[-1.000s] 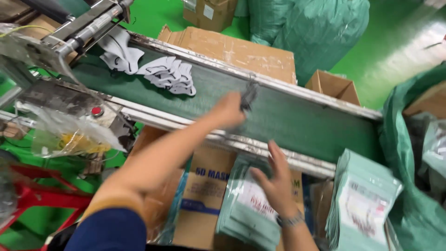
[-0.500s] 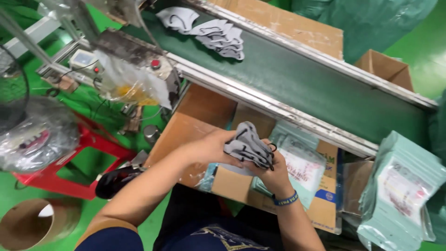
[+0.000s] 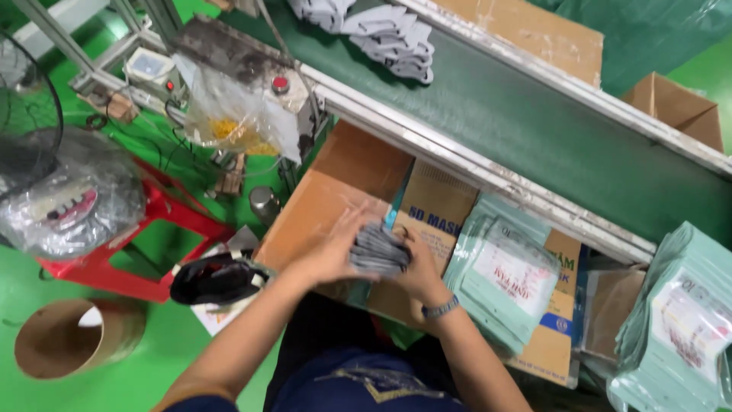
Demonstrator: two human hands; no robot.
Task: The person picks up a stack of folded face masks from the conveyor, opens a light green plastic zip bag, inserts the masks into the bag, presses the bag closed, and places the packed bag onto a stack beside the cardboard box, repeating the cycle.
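Both my hands hold a small stack of grey face masks (image 3: 377, 250) in front of my body, over a cardboard box (image 3: 335, 191). My left hand (image 3: 329, 252) presses the stack from the left and my right hand (image 3: 415, 268), with a wrist band, closes on it from the right. More grey masks (image 3: 396, 38) lie in a pile on the green conveyor belt (image 3: 518, 130) above. A stack of pale green pouches (image 3: 503, 275) lies on the box to the right of my hands.
Another pile of pale green pouches (image 3: 679, 328) stands at the far right. A red stool (image 3: 145, 236) with a plastic bag (image 3: 69, 198) is at the left, a cardboard tube (image 3: 72, 347) on the green floor, and a dark shoe (image 3: 217, 278) near my left arm.
My left hand left the belt with a grey mask and came down to meet the right hand. Both hands now squeeze the mask stack lower, over the box. The view has tilted down.
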